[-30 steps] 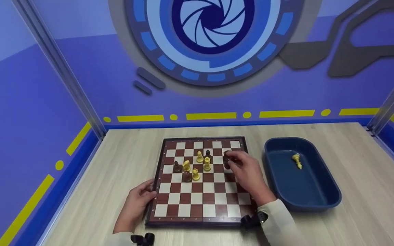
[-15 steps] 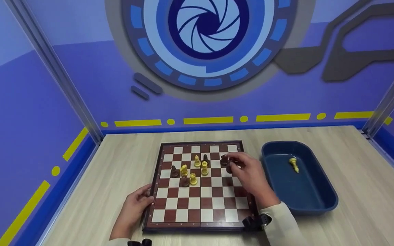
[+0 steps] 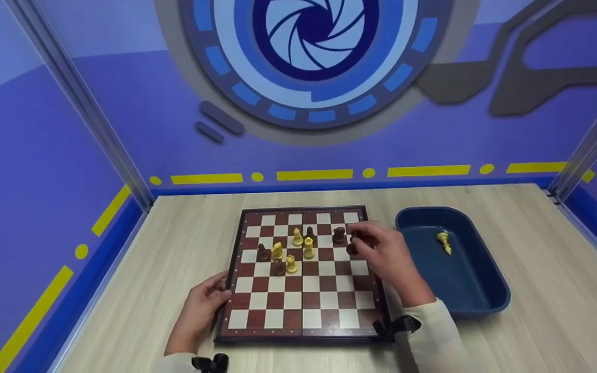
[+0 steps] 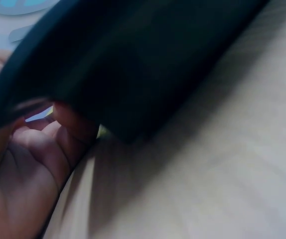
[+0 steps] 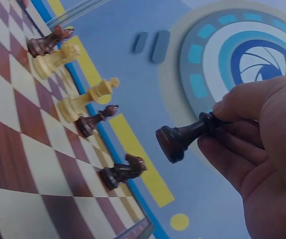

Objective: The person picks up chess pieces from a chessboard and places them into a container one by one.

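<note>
My right hand (image 3: pixel 389 254) pinches a dark chess piece (image 5: pixel 175 139) by its top, base out and tilted, above the right side of the chessboard (image 3: pixel 303 311); its head is hidden in the fingers. A dark knight (image 3: pixel 339 235) stands on the board just left of it. Farther left are several pieces, among them a yellow rook (image 3: pixel 308 248), a yellow knight (image 3: pixel 277 250) and a dark bishop (image 3: pixel 263 252). My left hand (image 3: pixel 200 308) grips the board's left edge, with its fingers partly hidden beneath in the left wrist view.
A dark blue bin (image 3: pixel 503 298) stands right of the board, and one yellow chess piece (image 3: pixel 444 242) lies on its side inside. The wooden table (image 3: pixel 138 269) reaches back to a purple wall with yellow marks.
My right hand has moved to the right with the dark chess piece, so the dark knight beside it now shows fully. The left hand stays at the board's edge.
</note>
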### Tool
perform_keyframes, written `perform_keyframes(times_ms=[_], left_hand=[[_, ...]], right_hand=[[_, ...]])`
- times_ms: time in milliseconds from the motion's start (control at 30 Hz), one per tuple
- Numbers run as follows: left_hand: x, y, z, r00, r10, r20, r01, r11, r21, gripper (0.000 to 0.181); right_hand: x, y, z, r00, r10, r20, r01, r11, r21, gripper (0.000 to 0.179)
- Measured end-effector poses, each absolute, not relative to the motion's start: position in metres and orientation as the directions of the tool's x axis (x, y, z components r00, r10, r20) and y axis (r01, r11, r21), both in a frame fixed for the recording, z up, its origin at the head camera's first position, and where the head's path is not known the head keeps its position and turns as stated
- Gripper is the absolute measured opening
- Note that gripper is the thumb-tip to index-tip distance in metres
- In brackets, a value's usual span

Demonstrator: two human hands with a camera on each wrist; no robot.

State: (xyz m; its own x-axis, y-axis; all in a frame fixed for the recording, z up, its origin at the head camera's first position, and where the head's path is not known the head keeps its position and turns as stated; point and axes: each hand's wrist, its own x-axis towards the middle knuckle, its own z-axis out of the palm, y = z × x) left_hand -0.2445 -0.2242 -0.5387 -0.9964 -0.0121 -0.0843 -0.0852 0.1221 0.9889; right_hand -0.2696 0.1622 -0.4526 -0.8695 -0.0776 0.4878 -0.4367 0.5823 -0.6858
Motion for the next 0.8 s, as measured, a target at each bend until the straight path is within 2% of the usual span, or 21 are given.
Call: perform_keyframes(times_ms=[300,567,800], left_hand=[[-0.242,-0.226,-0.539,-0.998,0.009,-0.07,-0.069,0.114,0.991,0.052],[-0.237,-0.227,-0.539,-0.994,-0.042,-0.103,-0.107,0.134,0.985,0.051],[-0.244,-0.223,-0.539,-0.996,-0.01,-0.091,-0.092,0.086,0.992,0.053]], right_hand=[[-0.265,0.173,-0.443,-0.884,-0.079,0.46,-0.423,0.551,-0.719,0.025],[-0.263,0.177,-0.445,-0.909,-0.073,0.409,-0.378,0.554,-0.742,0.027],[-0.264,0.191,-0.438,-0.905,-0.046,0.422,-0.377,0.547,-0.747,0.028]])
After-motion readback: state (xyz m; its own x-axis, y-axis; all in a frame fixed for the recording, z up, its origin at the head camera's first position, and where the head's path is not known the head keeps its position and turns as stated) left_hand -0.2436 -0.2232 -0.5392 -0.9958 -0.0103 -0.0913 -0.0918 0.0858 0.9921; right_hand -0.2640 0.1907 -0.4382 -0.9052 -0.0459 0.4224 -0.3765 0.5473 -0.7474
